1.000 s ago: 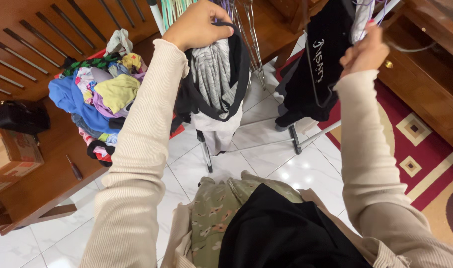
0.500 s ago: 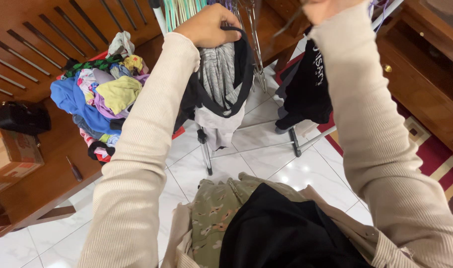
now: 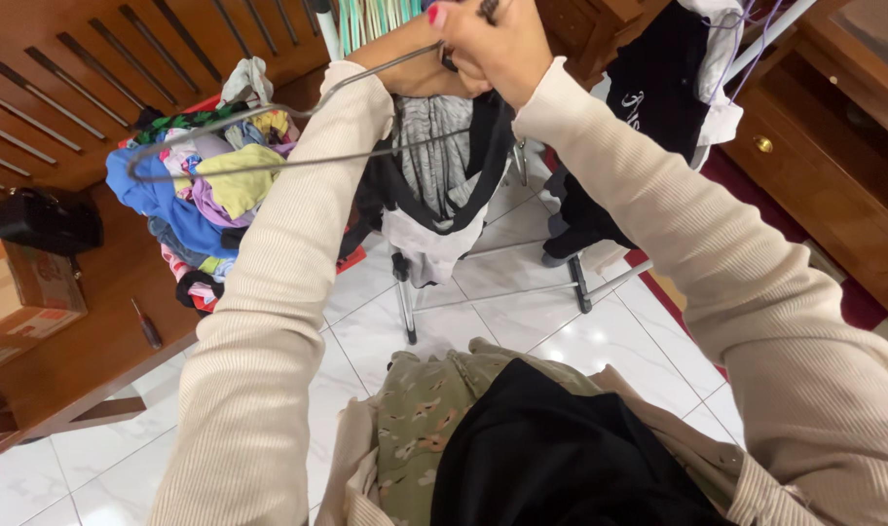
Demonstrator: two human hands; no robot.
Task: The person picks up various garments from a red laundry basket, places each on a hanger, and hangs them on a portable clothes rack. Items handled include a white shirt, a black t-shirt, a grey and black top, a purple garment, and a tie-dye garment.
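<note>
A heap of multicoloured crumpled clothes [image 3: 201, 190] is lying on the wooden bench's right end. Beside it, the left hand [image 3: 410, 68] is gripping the grey-and-black knit garment [image 3: 434, 161] bunched at its top, apparently keeping the neck open. The right hand [image 3: 493, 44], closed on the thin grey wire hanger [image 3: 269, 161], is angling it toward that garment.

- We note a grey wire hanger [image 3: 269, 136].
- Garment [image 3: 434, 156]: grey stripes, black trim, white hem.
- Laundry pile [image 3: 196, 195]: blue, yellow, purple, green-black.
- Sleeves [image 3: 269, 321]: ribbed cream.
- Floor [image 3: 522, 321]: white tile.
- Rug [image 3: 853, 302]: red.
- Box [image 3: 20, 292]: brown cardboard.
</note>
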